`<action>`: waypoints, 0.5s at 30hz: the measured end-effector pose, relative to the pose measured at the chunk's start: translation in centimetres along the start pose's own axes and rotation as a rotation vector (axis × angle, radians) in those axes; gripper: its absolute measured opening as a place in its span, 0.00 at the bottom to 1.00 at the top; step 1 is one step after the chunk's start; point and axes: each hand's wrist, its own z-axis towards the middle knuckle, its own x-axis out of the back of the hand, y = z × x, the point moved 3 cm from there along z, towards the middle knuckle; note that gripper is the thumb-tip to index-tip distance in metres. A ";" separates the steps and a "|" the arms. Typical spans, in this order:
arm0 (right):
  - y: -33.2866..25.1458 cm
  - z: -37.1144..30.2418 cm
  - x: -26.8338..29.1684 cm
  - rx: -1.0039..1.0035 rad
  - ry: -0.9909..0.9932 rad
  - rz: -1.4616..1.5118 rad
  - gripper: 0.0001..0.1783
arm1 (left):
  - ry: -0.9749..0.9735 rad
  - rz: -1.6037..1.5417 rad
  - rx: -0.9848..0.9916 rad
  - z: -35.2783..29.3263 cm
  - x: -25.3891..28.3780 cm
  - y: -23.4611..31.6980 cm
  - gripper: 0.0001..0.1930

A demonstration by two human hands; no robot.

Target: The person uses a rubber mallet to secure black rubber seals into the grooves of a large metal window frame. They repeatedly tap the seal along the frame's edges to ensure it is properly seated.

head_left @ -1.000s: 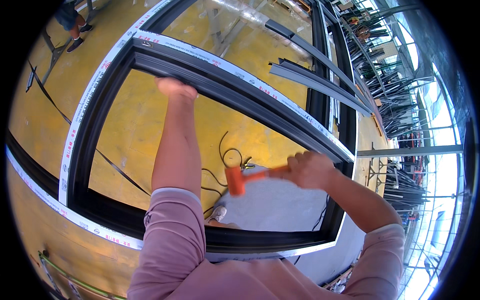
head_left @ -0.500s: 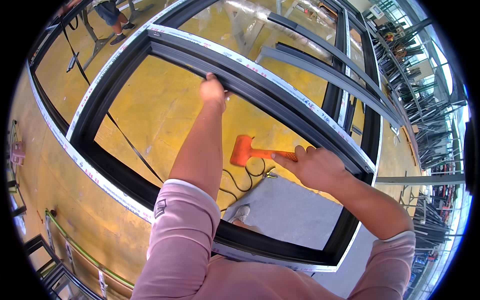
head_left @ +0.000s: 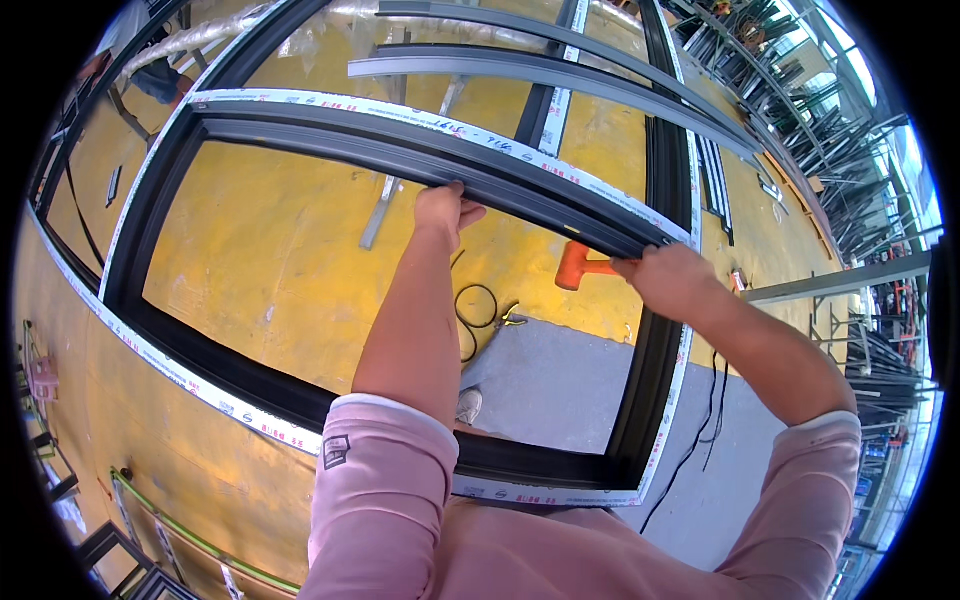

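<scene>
A large black window frame [head_left: 320, 140], edged with white printed protective film, lies in front of me. My left hand [head_left: 445, 212] grips the inner edge of its far rail near the middle, thumb on top and fingers partly hidden under the edge. Wrapped round the handle of an orange mallet [head_left: 572, 266] is my right hand [head_left: 672, 280], close to the far right corner of the frame. The mallet's head points left, over the frame's opening and just below the rail. Most of the handle is hidden by the hand.
Grey metal profiles [head_left: 560, 85] lie across the frame's far section. Yellow-handled pliers [head_left: 513, 316] and a black cable [head_left: 462, 325] are on the floor below the opening. Racks of long bars [head_left: 790, 130] stand at the right. Another person [head_left: 160, 82] is at the far left.
My right hand has carried the mallet rightward to the frame's far right corner. My left hand has shifted along the far rail toward the right. The view has turned.
</scene>
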 end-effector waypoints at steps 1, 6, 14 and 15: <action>0.0 -0.7 -0.5 0.019 -0.036 -0.006 0.32 | -0.028 0.021 0.007 -0.1 -0.8 -0.8 0.12; -0.4 -6.2 0.1 0.268 -0.338 -0.057 0.24 | 0.005 -0.086 0.020 -0.6 -2.2 -3.6 0.11; 3.8 -5.9 -3.6 -0.033 -0.089 -0.018 0.22 | -0.086 -0.071 0.115 -1.4 -5.4 -7.0 0.12; 4.3 -6.2 -3.3 -0.049 -0.089 0.004 0.22 | -0.103 -0.101 0.122 -1.9 -6.3 -7.6 0.11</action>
